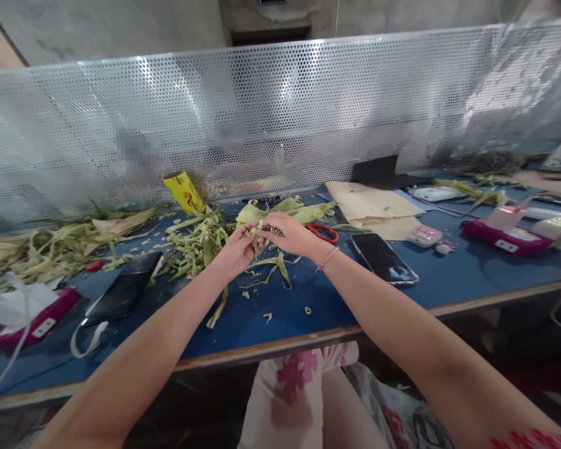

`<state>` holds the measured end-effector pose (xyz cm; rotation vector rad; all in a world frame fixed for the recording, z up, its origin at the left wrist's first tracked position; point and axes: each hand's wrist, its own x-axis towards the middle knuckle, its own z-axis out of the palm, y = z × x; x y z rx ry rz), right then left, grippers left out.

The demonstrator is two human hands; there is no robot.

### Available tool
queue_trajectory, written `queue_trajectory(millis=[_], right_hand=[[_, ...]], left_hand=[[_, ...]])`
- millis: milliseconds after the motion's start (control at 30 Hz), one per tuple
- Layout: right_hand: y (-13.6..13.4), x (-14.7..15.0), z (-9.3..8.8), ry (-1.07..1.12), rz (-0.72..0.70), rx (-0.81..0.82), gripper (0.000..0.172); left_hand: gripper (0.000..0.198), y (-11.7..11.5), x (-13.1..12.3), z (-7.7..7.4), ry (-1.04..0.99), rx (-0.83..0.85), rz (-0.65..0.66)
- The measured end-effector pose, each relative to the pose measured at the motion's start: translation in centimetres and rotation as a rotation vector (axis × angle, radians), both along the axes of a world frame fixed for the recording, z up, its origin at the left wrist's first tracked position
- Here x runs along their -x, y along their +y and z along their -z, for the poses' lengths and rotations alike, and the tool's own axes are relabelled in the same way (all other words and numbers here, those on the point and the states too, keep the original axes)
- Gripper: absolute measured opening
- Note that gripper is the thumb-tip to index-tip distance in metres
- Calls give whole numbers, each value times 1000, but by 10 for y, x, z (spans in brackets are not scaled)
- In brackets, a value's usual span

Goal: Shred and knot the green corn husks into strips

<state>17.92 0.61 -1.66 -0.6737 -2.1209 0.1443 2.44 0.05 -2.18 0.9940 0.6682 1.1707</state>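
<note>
A bit of husk (258, 242) is pinched by the left hand (240, 248) and right hand (287, 233), fingers closed, probably so it's kept steady over the table (331, 319). From there, leafy pile's kept at nine o'clock, presumably handy; phone (383, 257)'s parked around three.

A dim, greyish light is spread over the scene. Streaks of white glare are thrown back by the upright silver perforated metal panel (262, 118), and a small gleam is caught by the black-screened rectangular phone (383, 257). Deep shadow is seen beneath the flat blue tabletop (271, 318). Fine detail is softened at the bare left hand (242, 248) and bare right hand (287, 232). Two panel patches are pixelated; the outer edges are stretched and blurred.
</note>
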Motion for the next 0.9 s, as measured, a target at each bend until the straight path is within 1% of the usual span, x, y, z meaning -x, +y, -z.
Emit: queue_trajectory(millis=[133, 200, 267, 333, 367, 400, 500, 600, 767, 900], right_hand=[[0, 1, 1, 49, 48, 72, 9], [1, 2, 2, 63, 77, 106, 11], [3, 2, 2, 82, 113, 131, 12], [5, 2, 3, 101, 145, 149, 14], [6, 1, 3, 109, 159, 158, 15], [6, 1, 3, 115, 169, 169, 16], [5, 2, 2, 125, 176, 212, 16], [4, 4, 2, 126, 168, 232, 17], [3, 6, 2, 120, 154, 230, 17], [5, 4, 3, 106, 114, 260, 12]], left_hand=[[18, 0, -5, 3, 54, -46, -10], [14, 2, -5, 5, 149, -99, -62], [11, 3, -2, 6, 309, -228, -216], [14, 2, 2, 4, 517, -439, -445], [16, 1, 5, 3, 607, -545, -524], [17, -1, 7, 1, 691, -629, -557], [17, -5, 9, -4, 902, -822, -545], [15, -6, 7, -4, 1011, -873, -524], [15, -7, 6, -4, 1124, -956, -499], [17, -10, 7, -8, 1198, -1010, -471]])
